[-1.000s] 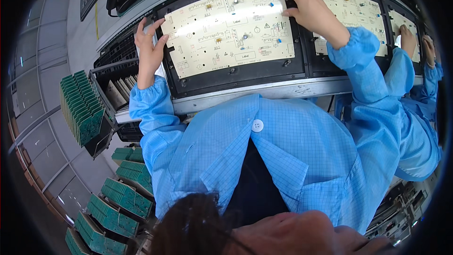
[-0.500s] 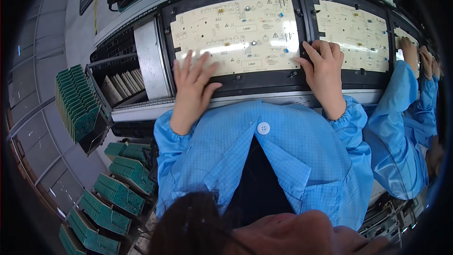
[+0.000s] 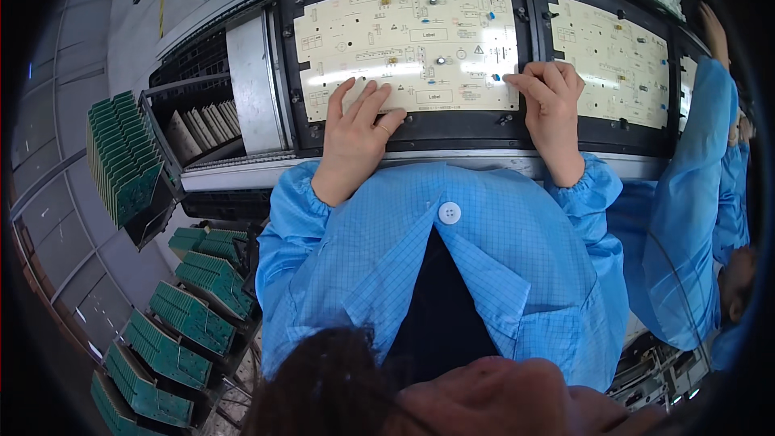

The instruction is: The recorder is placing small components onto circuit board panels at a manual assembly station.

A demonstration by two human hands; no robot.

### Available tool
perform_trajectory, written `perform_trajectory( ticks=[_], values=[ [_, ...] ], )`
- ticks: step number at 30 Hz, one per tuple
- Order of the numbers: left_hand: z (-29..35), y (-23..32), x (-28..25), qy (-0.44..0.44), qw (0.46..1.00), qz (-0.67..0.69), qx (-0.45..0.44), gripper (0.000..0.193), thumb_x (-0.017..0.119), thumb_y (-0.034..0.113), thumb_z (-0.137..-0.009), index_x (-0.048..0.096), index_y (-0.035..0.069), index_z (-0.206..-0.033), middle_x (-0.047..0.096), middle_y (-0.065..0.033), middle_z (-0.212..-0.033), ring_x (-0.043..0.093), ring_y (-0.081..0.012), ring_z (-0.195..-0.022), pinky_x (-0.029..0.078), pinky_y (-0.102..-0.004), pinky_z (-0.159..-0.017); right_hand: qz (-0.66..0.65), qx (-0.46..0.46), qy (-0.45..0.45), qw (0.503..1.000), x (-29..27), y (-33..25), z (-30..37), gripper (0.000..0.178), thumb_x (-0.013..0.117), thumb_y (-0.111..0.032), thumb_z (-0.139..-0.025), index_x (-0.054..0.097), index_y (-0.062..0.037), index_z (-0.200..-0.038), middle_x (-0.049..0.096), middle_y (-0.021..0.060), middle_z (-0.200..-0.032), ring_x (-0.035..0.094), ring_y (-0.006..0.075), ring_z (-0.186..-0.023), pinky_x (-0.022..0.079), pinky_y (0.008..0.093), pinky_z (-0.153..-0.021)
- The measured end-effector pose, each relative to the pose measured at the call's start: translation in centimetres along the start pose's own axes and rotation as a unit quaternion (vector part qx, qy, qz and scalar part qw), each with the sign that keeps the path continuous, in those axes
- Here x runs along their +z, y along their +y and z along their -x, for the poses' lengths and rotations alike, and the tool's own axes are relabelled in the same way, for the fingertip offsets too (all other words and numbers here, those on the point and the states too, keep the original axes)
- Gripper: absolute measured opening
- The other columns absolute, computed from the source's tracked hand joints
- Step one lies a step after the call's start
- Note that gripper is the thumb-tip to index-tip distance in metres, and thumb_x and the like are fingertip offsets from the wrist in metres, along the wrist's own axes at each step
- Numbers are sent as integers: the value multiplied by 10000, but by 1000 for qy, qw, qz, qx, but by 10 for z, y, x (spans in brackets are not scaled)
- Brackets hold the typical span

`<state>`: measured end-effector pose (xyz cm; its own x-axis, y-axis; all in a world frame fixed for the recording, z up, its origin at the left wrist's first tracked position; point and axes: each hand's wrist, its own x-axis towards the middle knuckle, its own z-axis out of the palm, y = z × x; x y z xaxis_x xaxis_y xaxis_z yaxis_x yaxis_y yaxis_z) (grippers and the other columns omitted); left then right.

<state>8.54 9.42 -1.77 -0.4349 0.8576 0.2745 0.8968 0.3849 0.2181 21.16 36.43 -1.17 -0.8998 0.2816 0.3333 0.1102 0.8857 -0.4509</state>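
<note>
A cream circuit board (image 3: pixel 355 32) lies in a black frame (image 3: pixel 525 40) in front of me, with small parts standing on it. My left hand (image 3: pixel 361 133) rests over its lower left part, fingers stretched and apart, holding nothing. At the lower right of the board, the thumb and forefinger of my right hand (image 3: pixel 555 101) are pinched together, their tips beside a small blue component (image 3: pixel 496 77). Whether they grip that component or something smaller between the tips, I cannot make out.
Another framed cream board (image 3: pixel 601 56) sits to the right, where a co-worker's blue sleeve (image 3: pixel 694 137) reaches across. On the left are a black bin of upright boards (image 3: pixel 206 131), a rack of green boards (image 3: pixel 125 165) and several more green stacks (image 3: pixel 182 319) lower down.
My left hand has moved right and come to rest on the board. My right hand has gone from the frame's edge to the blue component, its fingers now pinched. The co-worker's arm reaches farther away.
</note>
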Motion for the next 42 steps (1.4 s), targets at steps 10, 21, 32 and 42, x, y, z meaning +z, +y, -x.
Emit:
perform_trajectory(
  ticks=[10,21,32,42],
  values=[
    [-19,-10,-14,-14,998,54,18,227,657,134,-784,689,147,-1008,644,-30,-989,616,-231,-981,446,-413,-979,-10,-100,-103,990,0,-20,14,250,742,-123,-776,625,-54,-987,625,58,-884,557,255,-821,399,380,-820],
    [76,-49,-55,68,958,30,-278,321,779,77,-711,710,102,-1023,558,-95,-1279,438,-364,-1223,418,-438,-998,-53,130,-27,990,-3,-50,7,151,603,-18,-900,643,-29,-1046,583,134,-803,549,319,-768,447,384,-720],
    [36,-94,-61,-16,998,48,-35,150,713,34,-669,731,98,-803,720,20,-934,612,-253,-1110,420,-439,-1090,-164,-38,-160,973,37,-87,-7,232,586,30,-847,634,2,-1072,580,149,-995,556,336,-942,479,398,-825],
    [37,-109,-34,63,960,139,-233,305,848,154,-690,706,64,-945,555,-105,-1076,503,-299,-1031,446,-365,-885,-153,-20,-154,976,44,-87,-8,381,576,41,-828,614,-27,-1201,576,143,-987,551,325,-939,474,400,-829]
  ],
)
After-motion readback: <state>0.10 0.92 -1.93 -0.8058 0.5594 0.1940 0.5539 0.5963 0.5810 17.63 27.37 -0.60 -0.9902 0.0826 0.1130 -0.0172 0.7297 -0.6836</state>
